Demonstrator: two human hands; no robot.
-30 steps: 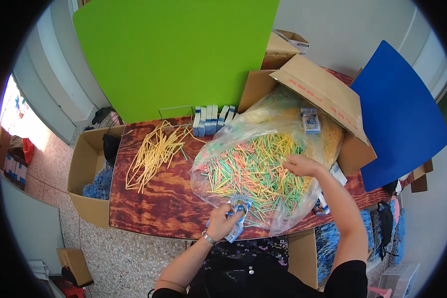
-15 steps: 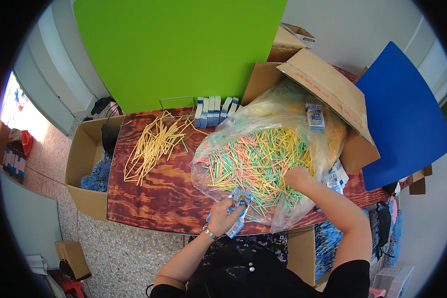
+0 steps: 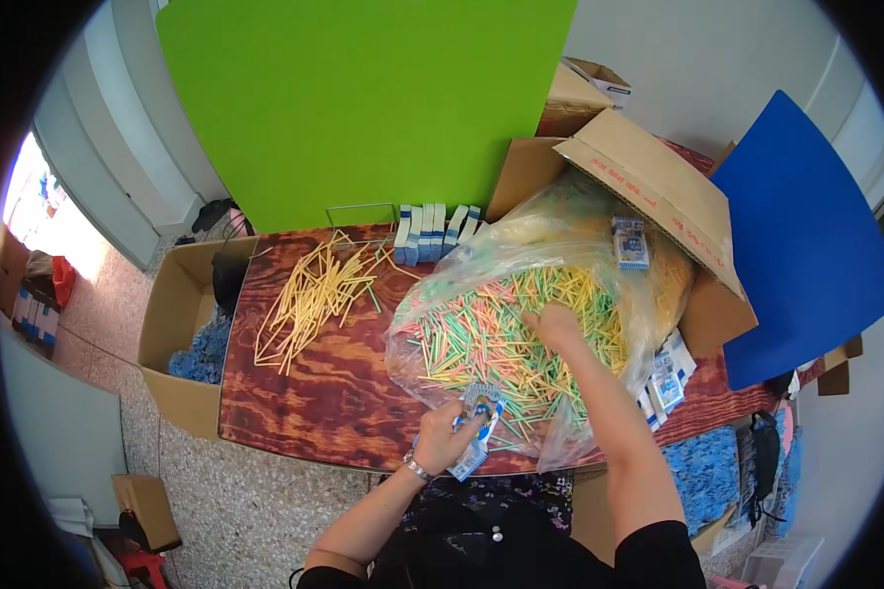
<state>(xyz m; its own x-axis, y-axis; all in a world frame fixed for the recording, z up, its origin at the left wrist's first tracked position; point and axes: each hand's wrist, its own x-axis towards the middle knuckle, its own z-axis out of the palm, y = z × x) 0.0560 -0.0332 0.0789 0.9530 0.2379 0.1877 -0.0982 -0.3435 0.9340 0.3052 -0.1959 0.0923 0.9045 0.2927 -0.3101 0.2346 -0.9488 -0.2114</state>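
A big clear plastic bag point(image 3: 481, 270) full of green, yellow and orange sticks point(image 3: 481, 339) lies open on the wooden table point(image 3: 314, 393). My right hand point(image 3: 552, 324) reaches into the bag, fingers down among the sticks; whether it grips any is hidden. At the table's near edge my left hand point(image 3: 447, 437) holds a small blue-and-white packet point(image 3: 478, 432), just in front of the bag's mouth.
A loose pile of yellow sticks point(image 3: 314, 290) lies on the table's left. Blue-and-white packets point(image 3: 432, 231) stand in a row at the back. An open cardboard box point(image 3: 648, 196) sits behind the bag, another box point(image 3: 172, 334) left of the table. More packets point(image 3: 663, 378) lie right.
My right hand has shifted slightly within the bag, from its right part toward the middle of the sticks. The left hand keeps the packet at the near edge.
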